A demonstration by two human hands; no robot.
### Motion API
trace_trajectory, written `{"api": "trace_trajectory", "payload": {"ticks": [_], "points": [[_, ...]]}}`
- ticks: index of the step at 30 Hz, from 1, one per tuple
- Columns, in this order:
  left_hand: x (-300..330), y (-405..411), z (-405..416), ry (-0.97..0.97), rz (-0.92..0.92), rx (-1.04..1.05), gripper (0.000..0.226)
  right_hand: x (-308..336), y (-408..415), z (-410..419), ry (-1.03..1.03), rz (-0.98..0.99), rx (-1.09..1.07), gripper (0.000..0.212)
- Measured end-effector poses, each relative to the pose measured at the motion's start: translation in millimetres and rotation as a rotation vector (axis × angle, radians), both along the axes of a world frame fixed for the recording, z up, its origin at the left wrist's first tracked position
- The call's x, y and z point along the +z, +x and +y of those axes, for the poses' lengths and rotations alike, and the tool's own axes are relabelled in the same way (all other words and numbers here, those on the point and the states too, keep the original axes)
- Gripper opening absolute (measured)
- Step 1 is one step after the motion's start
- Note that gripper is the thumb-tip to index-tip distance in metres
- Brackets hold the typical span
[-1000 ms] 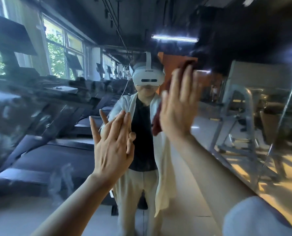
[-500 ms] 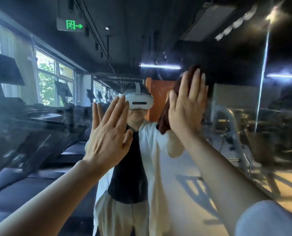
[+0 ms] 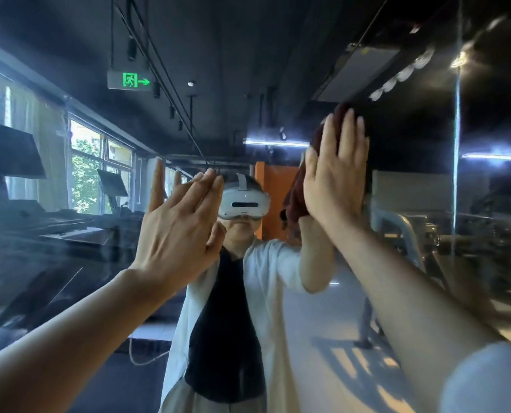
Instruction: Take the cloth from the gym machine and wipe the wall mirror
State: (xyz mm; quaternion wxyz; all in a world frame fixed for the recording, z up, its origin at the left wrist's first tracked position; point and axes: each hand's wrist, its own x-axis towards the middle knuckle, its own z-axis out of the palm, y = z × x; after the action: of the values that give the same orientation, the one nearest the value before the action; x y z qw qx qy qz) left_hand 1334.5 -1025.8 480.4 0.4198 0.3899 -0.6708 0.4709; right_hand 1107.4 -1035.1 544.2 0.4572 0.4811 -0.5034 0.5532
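Reflecting treadmills, mirror meets flat hands.

Against the wall mirror, the right hand presses the cloth flat high on the glass, the left hand lies flat on the glass lower and to the left of it, and the exit sign reflects above the left hand.
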Motion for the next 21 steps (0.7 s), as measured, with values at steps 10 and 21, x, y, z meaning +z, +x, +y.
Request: {"api": "trace_trajectory", "payload": {"ticks": [10,21], "points": [[55.0,-38.6,-3.6,-0.038,-0.008,-0.087,0.071,-53.3,-18.0,4.1,0.138,0.552,0.072,0.054],[73.8,-27.6,-5.1,-0.084,-0.003,-0.073,0.065,59.3,34.1,-9.7,-0.006,0.167,0.014,0.061]]}}
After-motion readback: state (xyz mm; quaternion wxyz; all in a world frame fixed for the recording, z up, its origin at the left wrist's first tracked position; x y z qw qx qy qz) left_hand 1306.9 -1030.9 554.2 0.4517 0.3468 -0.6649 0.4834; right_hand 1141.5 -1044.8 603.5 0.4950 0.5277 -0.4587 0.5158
